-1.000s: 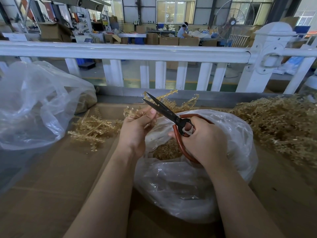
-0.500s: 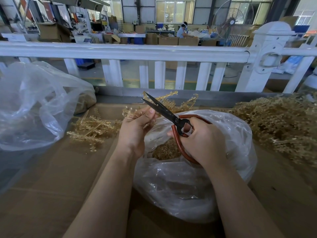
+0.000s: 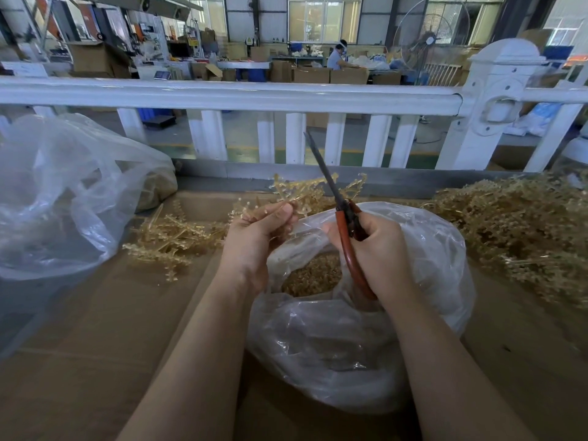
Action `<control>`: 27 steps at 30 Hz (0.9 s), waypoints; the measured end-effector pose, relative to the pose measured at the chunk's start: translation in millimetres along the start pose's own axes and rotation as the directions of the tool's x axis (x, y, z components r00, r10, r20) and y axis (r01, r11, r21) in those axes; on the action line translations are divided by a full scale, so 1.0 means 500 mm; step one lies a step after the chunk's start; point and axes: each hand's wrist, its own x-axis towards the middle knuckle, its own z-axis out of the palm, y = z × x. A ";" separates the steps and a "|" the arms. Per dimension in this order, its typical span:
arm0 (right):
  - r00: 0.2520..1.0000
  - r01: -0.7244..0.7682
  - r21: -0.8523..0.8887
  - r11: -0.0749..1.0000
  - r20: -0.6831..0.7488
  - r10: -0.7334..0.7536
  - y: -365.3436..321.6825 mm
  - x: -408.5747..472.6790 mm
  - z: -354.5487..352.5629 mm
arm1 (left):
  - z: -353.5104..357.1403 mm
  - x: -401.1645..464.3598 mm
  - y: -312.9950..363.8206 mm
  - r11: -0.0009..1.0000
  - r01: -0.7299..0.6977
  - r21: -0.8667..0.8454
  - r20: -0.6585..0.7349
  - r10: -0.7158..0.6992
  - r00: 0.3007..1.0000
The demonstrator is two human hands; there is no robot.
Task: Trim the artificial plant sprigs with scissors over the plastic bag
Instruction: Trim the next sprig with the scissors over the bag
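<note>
A: Sprig [image 3: 288, 198]?
B: Gold, pinched in left hand [image 3: 254, 230], over mouth of plastic bag [image 3: 350, 338] w/ trimmings inside.
A: Scissors [image 3: 342, 218]?
B: Right hand [image 3: 378, 249] grips red handles; blades together, tip up, just beside sprig.
A: Around?
B: Loose sprigs [image 3: 171, 237] left on cardboard tabletop [image 3: 79, 361], big pile [image 3: 521, 230] right, 2nd bag [image 3: 57, 198] far left, white railing [image 3: 241, 93] behind.

— What differs from a second ago?
— The scissors [image 3: 331, 186] in the right hand [image 3: 378, 249] now point up and away, blades together, no longer spread and slanting left toward the left hand [image 3: 257, 232].
— And the sprig [image 3: 286, 192]?
— It now juts out uncovered above that hand's fingers.
</note>
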 end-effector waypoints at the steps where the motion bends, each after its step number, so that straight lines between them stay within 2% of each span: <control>1: 1.000 -0.019 0.043 0.999 0.009 0.018 -0.002 0.001 0.000 | 0.003 -0.002 0.000 1.000 0.005 -0.012 0.011 -0.005 1.000; 7: 0.993 -0.116 0.191 0.975 0.037 0.111 -0.009 0.004 -0.004 | 0.012 -0.007 -0.005 0.997 -0.034 0.075 0.091 0.027 0.995; 23: 0.990 -0.138 0.207 0.969 0.030 0.135 -0.021 0.000 0.003 | 0.016 -0.011 -0.012 0.996 -0.004 0.092 0.154 -0.011 0.988; 27: 0.992 -0.128 0.196 0.972 0.031 0.125 -0.019 0.001 0.002 | 0.004 -0.008 -0.002 0.995 0.043 0.094 0.223 -0.063 0.973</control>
